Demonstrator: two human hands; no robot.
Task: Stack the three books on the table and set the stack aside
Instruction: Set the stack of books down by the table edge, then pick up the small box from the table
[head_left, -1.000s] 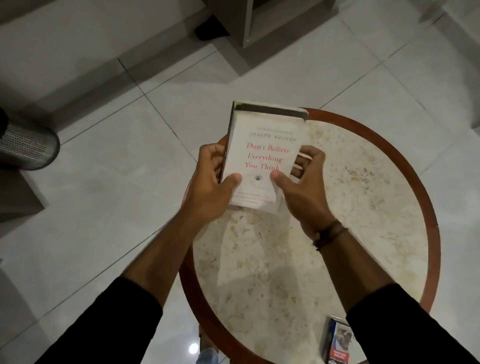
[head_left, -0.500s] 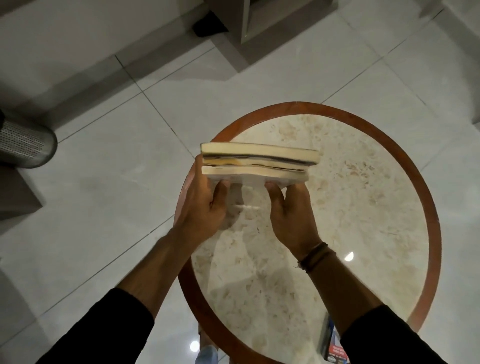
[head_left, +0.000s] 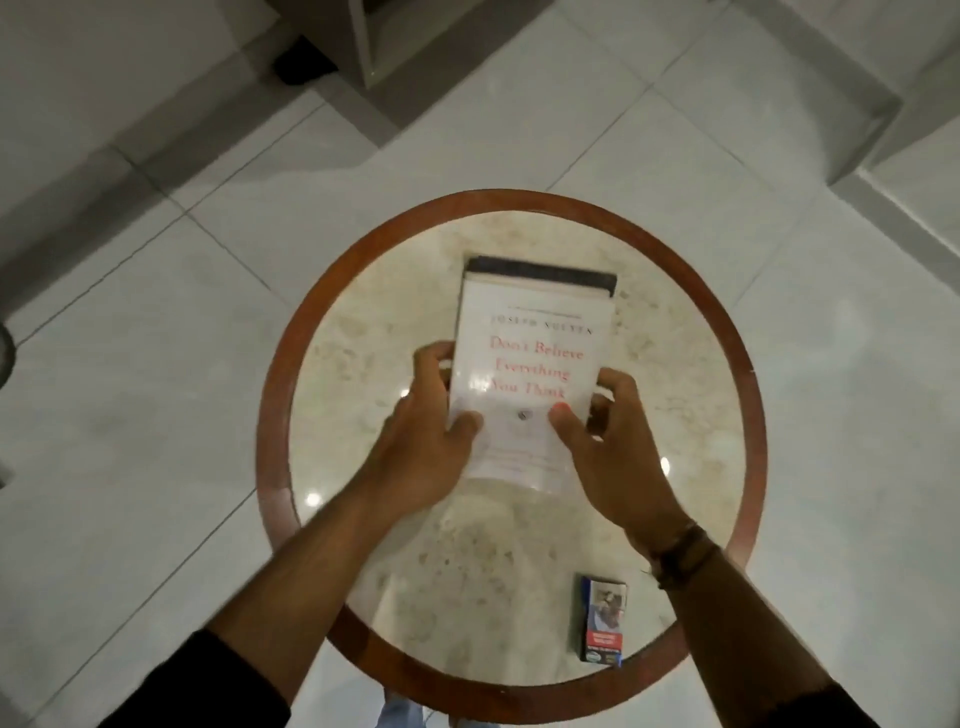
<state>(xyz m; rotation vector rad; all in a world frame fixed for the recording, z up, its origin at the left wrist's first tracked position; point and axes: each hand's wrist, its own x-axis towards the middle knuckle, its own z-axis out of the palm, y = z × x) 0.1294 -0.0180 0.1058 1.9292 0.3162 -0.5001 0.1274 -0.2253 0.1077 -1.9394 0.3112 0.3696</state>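
A stack of books (head_left: 530, 358) lies flat near the middle of the round table (head_left: 737, 322), its top cover white with red lettering. A dark edge of a lower book shows along the stack's far end. My left hand (head_left: 431, 431) grips the stack's left side, thumb on the cover. On the opposite side, my right hand (head_left: 608, 441) holds it the same way, thumb on top and fingers curled around the edge. The lower books are mostly hidden under the top one.
The table has a beige stone top with a reddish wooden rim. A small dark box (head_left: 602, 626) lies near the table's front right edge. White floor tiles surround the table, and a furniture leg (head_left: 374, 47) stands at the back.
The stack was tilted on edge and held above the table's left part half a second ago. Now it lies face up toward the middle, both hands still on it.
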